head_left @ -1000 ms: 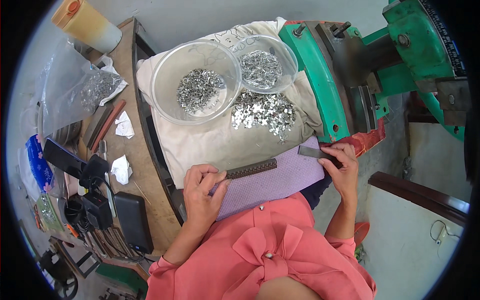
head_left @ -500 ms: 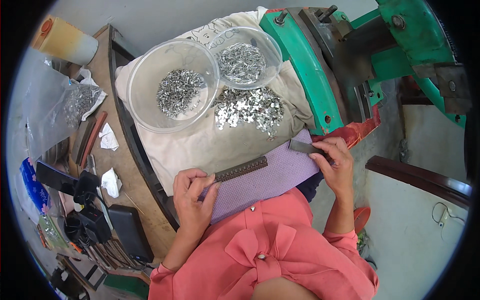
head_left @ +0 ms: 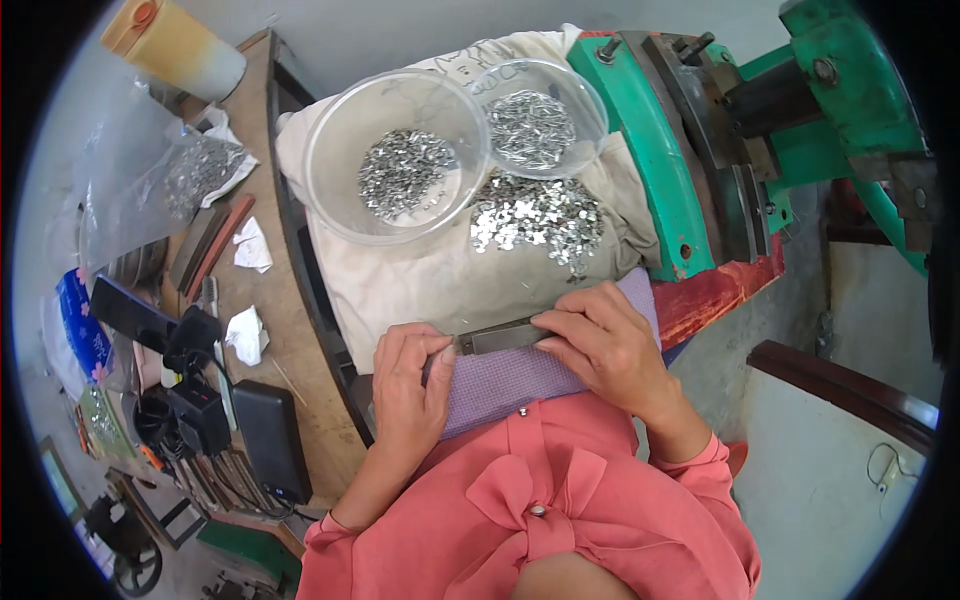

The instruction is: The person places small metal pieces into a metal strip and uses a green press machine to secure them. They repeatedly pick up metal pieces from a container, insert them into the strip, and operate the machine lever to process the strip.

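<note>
My left hand [head_left: 408,385] pinches the left end of a dark notched metal bar [head_left: 466,344] lying on a purple textured cloth [head_left: 495,388] over my lap. A flat grey metal strip [head_left: 506,338] is in the fingers of my right hand [head_left: 612,345]. The strip lies along the bar and hides most of its notches; whether they touch I cannot tell. Beyond my hands is a loose pile of small shiny metal pieces [head_left: 535,225]. Behind it stand a large clear tub [head_left: 318,195] of short metal bits and a smaller clear tub [head_left: 597,95] of thin metal pins.
A green machine [head_left: 655,175] stands at the right of the cloth-covered work surface [head_left: 355,300]. On the wooden table [head_left: 285,345] at left are a plastic bag [head_left: 200,170], a yellowish jug [head_left: 185,55], crumpled paper [head_left: 247,335] and a black box-shaped device [head_left: 265,440].
My right hand has moved left with the metal strip, bringing it over the notched bar. My left hand stays on the bar's end. The whole view has shifted slightly.
</note>
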`<state>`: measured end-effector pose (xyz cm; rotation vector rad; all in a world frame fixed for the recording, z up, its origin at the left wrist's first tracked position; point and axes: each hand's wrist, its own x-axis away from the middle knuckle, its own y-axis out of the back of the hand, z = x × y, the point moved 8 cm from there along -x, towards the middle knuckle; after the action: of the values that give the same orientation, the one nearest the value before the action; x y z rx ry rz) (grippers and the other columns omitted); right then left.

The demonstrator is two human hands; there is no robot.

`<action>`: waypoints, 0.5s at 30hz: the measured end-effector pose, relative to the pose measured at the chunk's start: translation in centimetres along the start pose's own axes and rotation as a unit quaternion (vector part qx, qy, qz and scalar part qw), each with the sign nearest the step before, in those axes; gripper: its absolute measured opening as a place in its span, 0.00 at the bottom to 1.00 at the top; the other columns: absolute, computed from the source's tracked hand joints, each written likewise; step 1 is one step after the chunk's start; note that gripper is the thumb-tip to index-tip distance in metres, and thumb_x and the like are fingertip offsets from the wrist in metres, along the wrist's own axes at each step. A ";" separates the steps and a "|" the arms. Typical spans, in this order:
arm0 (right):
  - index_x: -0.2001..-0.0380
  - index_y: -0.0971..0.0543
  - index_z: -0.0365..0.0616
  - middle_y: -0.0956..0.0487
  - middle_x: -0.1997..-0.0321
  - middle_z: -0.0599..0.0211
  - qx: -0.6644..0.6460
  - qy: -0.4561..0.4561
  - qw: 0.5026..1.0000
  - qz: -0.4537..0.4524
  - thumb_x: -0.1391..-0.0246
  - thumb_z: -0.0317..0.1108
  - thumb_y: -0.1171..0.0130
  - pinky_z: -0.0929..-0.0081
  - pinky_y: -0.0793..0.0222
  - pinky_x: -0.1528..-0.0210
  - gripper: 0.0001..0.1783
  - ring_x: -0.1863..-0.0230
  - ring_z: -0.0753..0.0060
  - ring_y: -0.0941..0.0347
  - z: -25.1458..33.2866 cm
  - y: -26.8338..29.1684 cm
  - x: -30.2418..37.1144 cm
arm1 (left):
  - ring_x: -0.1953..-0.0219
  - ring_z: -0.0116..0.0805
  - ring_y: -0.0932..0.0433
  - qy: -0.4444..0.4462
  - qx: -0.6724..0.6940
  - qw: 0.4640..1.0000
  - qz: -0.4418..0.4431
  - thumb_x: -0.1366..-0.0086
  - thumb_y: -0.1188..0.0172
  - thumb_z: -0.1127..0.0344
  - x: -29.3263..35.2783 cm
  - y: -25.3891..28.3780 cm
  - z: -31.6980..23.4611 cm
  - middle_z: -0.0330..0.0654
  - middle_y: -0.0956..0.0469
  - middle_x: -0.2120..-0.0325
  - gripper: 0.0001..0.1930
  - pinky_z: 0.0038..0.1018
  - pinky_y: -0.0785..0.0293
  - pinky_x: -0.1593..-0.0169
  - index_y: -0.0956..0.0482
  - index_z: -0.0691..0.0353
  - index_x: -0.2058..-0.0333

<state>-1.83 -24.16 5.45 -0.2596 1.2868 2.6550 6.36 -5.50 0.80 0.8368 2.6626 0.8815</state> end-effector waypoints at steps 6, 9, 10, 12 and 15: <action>0.60 0.18 0.43 0.23 0.61 0.63 0.018 0.017 0.999 0.041 0.59 0.26 0.27 0.62 0.27 0.60 0.18 0.61 0.56 0.26 1.0 -2.2 -1.0 | 0.60 0.50 0.26 -0.031 -0.002 0.999 -0.028 0.37 0.38 0.74 -0.1 -0.3 0.0 0.48 0.25 0.64 0.06 0.39 0.29 0.56 0.27 0.63 0.68; 0.62 0.17 0.42 0.23 0.62 0.61 0.022 0.019 0.999 0.044 0.60 0.24 0.27 0.61 0.29 0.60 0.18 0.61 0.54 0.27 0.8 -2.6 -1.2 | 0.60 0.52 0.27 -0.006 -0.033 0.998 -0.043 0.42 0.34 0.72 -0.1 -0.6 -0.1 0.48 0.26 0.65 0.09 0.43 0.31 0.57 0.28 0.63 0.69; 0.62 0.17 0.42 0.23 0.62 0.61 0.019 0.019 0.999 0.044 0.60 0.24 0.27 0.62 0.29 0.61 0.18 0.61 0.55 0.27 1.0 -2.7 -1.2 | 0.60 0.52 0.27 0.002 -0.031 0.998 -0.047 0.42 0.34 0.72 -0.1 -0.3 -0.2 0.47 0.26 0.64 0.09 0.43 0.32 0.56 0.28 0.63 0.69; 0.62 0.17 0.41 0.23 0.63 0.61 0.042 0.006 0.998 0.047 0.61 0.24 0.27 0.62 0.30 0.61 0.18 0.62 0.55 0.27 1.0 -2.6 -0.8 | 0.59 0.50 0.27 0.003 0.001 0.999 -0.048 0.43 0.34 0.71 -0.2 -0.5 -0.3 0.46 0.27 0.63 0.09 0.43 0.33 0.55 0.28 0.62 0.69; 0.60 0.17 0.39 0.24 0.63 0.60 0.022 0.002 0.998 0.061 0.60 0.24 0.26 0.63 0.31 0.61 0.19 0.62 0.56 0.28 1.1 -2.7 -0.4 | 0.58 0.48 0.28 0.025 -0.020 0.999 -0.041 0.42 0.35 0.70 0.5 -0.3 -0.5 0.45 0.28 0.61 0.08 0.42 0.34 0.55 0.27 0.61 0.70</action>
<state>-0.92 -21.65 4.14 -0.1851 1.4035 2.7236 5.65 -5.59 0.99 0.7006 2.6907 0.9438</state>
